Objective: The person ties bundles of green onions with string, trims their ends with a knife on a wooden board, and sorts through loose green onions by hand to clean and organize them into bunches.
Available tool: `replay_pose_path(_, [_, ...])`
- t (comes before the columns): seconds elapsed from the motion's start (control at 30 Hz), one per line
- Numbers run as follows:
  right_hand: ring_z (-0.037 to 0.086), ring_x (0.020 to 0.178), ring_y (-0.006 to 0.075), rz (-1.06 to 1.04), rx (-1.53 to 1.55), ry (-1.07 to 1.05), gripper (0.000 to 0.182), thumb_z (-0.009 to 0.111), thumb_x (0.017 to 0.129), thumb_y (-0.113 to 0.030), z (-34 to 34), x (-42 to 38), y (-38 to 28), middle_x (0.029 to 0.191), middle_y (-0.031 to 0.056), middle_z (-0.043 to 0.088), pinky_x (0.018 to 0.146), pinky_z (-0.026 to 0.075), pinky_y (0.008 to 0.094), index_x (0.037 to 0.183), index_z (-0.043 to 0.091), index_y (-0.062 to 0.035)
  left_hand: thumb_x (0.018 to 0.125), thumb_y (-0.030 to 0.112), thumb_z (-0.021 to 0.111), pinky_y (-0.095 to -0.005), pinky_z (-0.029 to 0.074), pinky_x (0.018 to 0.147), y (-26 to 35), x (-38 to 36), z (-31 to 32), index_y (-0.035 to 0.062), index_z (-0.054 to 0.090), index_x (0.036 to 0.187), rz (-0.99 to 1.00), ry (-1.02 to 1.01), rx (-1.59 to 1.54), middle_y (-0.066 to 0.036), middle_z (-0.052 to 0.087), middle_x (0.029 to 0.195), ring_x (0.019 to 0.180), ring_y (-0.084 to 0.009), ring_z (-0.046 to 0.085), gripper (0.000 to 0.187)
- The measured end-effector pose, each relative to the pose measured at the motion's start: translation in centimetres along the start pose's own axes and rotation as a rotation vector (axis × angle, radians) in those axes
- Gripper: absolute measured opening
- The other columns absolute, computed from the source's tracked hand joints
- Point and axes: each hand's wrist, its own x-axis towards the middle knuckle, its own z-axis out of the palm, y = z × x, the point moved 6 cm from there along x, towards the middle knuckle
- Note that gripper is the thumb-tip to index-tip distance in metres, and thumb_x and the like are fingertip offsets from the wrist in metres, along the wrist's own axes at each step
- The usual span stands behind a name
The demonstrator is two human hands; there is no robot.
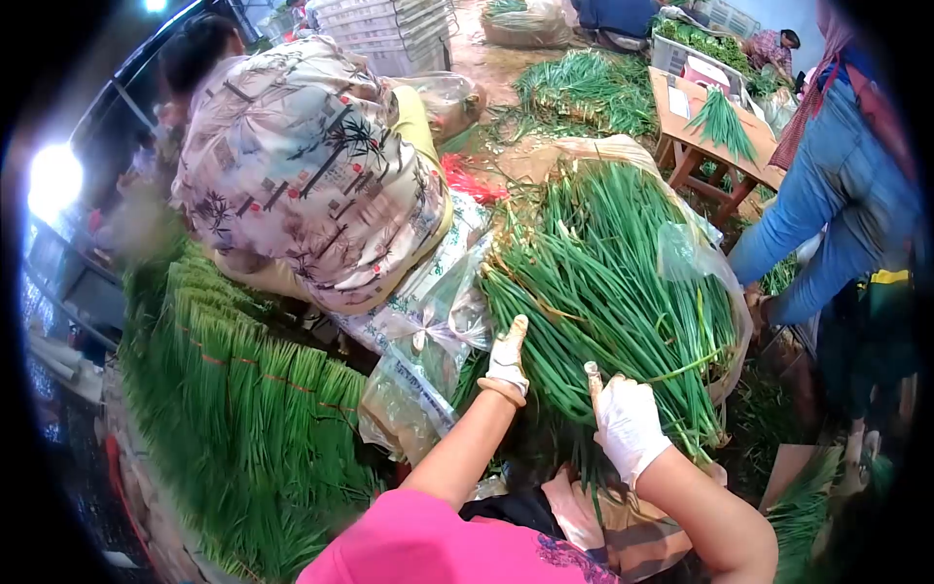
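Observation:
A big heap of long green chives [613,282] lies in front of me on a plastic wrap. My left hand [508,365], in a white glove with bare fingertips, touches the heap's near left edge. Its thumb points up and its other fingers are hidden. At the near side of the heap, my right hand [629,423] wears a similar white glove. Its thumb sticks up while the other fingers curl round some stalks, a few of which hang below it.
A person in a patterned shirt [311,175] bends close on my left. Tied bunches of chives [263,399] stand beside that person. Another person in jeans [827,204] stands right, near a wooden table [764,146]. More greens [589,92] and stacked crates [384,34] are farther back.

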Motion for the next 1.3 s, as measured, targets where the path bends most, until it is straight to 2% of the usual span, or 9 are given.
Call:
replay_pose_path(0.2, [0.063, 0.064, 0.0275, -0.08, 0.527, 0.222, 0.033, 0.07, 0.075, -0.034, -10.5, -1.4, 3.8, 0.07, 0.011, 0.063, 0.059, 0.05, 0.0363, 0.093, 0.068, -0.0072, 0.091, 0.048, 0.052, -0.0412, 0.047, 0.088, -2.5, 3.1, -2.8, 0.0081, 0.053, 0.123, -0.145, 0.074, -0.09, -0.007, 0.058, 0.119, 0.103, -0.024, 0.055, 0.051])
replay_pose_path(0.27, [0.061, 0.064, 0.0292, 0.031, 0.61, 0.511, 0.02, 0.068, 0.077, -0.028, -12.3, -0.5, 7.3, 0.068, 0.0098, 0.06, 0.06, 0.049, 0.0393, 0.075, 0.064, -0.0081, 0.093, 0.05, 0.044, -0.0434, 0.051, 0.079, -1.7, 3.3, 0.6, 0.0104, 0.057, 0.121, -0.299, -0.414, -0.366, -0.007, 0.063, 0.111, 0.094, -0.0264, 0.06, 0.05])
replay_pose_path(0.53, [0.06, 0.097, 0.035, 0.027, 0.853, 0.364, 0.059, 0.067, 0.079, -0.034, -4.4, 7.0, 4.5, 0.105, 0.0215, 0.062, 0.084, 0.048, 0.0384, 0.126, 0.053, -0.0022, 0.09, 0.057, 0.044, -0.0413, 0.055, 0.071, -0.6, 1.7, 1.1, 0.0072, 0.06, 0.111, -0.296, -0.209, -0.361, -0.009, 0.065, 0.102, 0.085, -0.0271, 0.064, 0.056])
replay_pose_path(0.87, [0.05, 0.12, 0.0299, 0.429, 1.413, -0.056, 0.077, 0.063, 0.08, -0.036, 1.7, 17.4, 7.9, 0.131, 0.025, 0.049, 0.1, 0.037, 0.0347, 0.141, 0.032, -0.0009, 0.093, 0.04, 0.051, -0.0337, 0.052, 0.055, -2.2, 4.6, 0.2, 0.0083, 0.059, 0.098, -0.305, -0.042, -0.247, -0.005, 0.061, 0.081, 0.067, -0.0194, 0.06, 0.033])
replay_pose_path(0.93, [0.048, 0.122, 0.0305, 0.545, 1.09, 0.104, 0.078, 0.062, 0.08, -0.043, 4.7, 20.2, 7.6, 0.13, 0.0276, 0.049, 0.101, 0.035, 0.0356, 0.138, 0.037, 0.0017, 0.094, 0.033, 0.051, -0.0317, 0.05, 0.054, -3.3, 7.5, -0.7, 0.0079, 0.058, 0.097, -0.185, -0.082, -0.221, -0.002, 0.057, 0.079, 0.065, -0.016, 0.057, 0.027])
replay_pose_path(1.0, [0.041, 0.128, 0.0308, 0.346, 1.24, 0.126, 0.066, 0.056, 0.082, -0.055, 5.0, 21.1, 6.9, 0.129, 0.0221, 0.052, 0.111, 0.021, 0.0363, 0.131, 0.052, -0.0106, 0.093, 0.031, 0.054, -0.0341, 0.055, 0.069, -3.7, 8.9, -1.3, 0.0077, 0.057, 0.112, -0.178, -0.51, -0.32, -0.006, 0.064, 0.096, 0.081, -0.0206, 0.062, 0.031])
replay_pose_path(1.07, [0.04, 0.129, 0.0287, 0.013, 1.507, 0.012, 0.061, 0.054, 0.083, -0.056, 2.3, 20.2, 7.3, 0.129, 0.0184, 0.054, 0.113, 0.015, 0.0368, 0.13, 0.054, -0.016, 0.091, 0.015, 0.057, -0.0273, 0.052, 0.069, 4.3, 0.7, 6.2, 0.0033, 0.056, 0.114, 0.013, -0.422, -0.235, -0.004, 0.06, 0.098, 0.083, -0.0147, 0.059, 0.025])
replay_pose_path(1.2, [0.056, 0.108, 0.0225, 0.344, 1.068, 0.41, 0.079, 0.074, 0.074, -0.041, -6.9, 16.1, 11.0, 0.122, 0.0191, 0.057, 0.094, 0.041, 0.0307, 0.129, 0.045, 0.0085, 0.082, 0.023, 0.069, -0.0322, 0.048, 0.088, 8.6, -0.5, 9.8, 0.0011, 0.045, 0.129, 0.299, -0.643, 0.027, -0.007, 0.057, 0.115, 0.103, -0.018, 0.056, 0.057])
replay_pose_path(1.3, [0.055, 0.106, 0.016, 0.157, 1.656, 0.459, 0.071, 0.074, 0.076, -0.022, -10.9, 14.3, 11.9, 0.122, 0.011, 0.056, 0.093, 0.042, 0.0269, 0.133, 0.041, 0.0043, 0.079, 0.026, 0.073, -0.0324, 0.045, 0.092, 10.7, -2.3, 13.0, 0.0019, 0.041, 0.133, 0.249, -0.652, 0.054, -0.007, 0.055, 0.119, 0.108, -0.018, 0.053, 0.067])
